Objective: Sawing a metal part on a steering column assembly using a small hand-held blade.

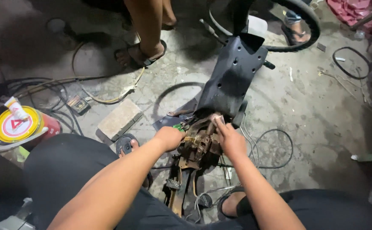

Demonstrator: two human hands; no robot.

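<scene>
Rusty metal assembly [199, 145], brown and grimy, is laid on the concrete floor [322, 115] between the person's knees, where both hands can get at it from above; its far end is tucked under a dark plastic cover [233, 76] pierced with holes, which slopes up toward a black tyre [309, 25] at the top of the view. A flat paving block [120, 119] is seen to the left of the assembly, well apart from it, and a red can with a yellow lid [17, 125] is set at the far left, with a small white tube resting on top. Loose cables [275, 149] are looped over the floor around the work. Another person's sandalled foot [141, 53] is planted farther back. The left hand [169, 138] is clenched around a small green-handled tool [178, 127], whose tip is pressed against the assembly's left side, apparently to work on a fitting there. The right hand [230, 138] is laid on the assembly's upper right edge, fingers extended and pressed down, seemingly to steady it; whether anything is pinched beneath them cannot be told.
</scene>
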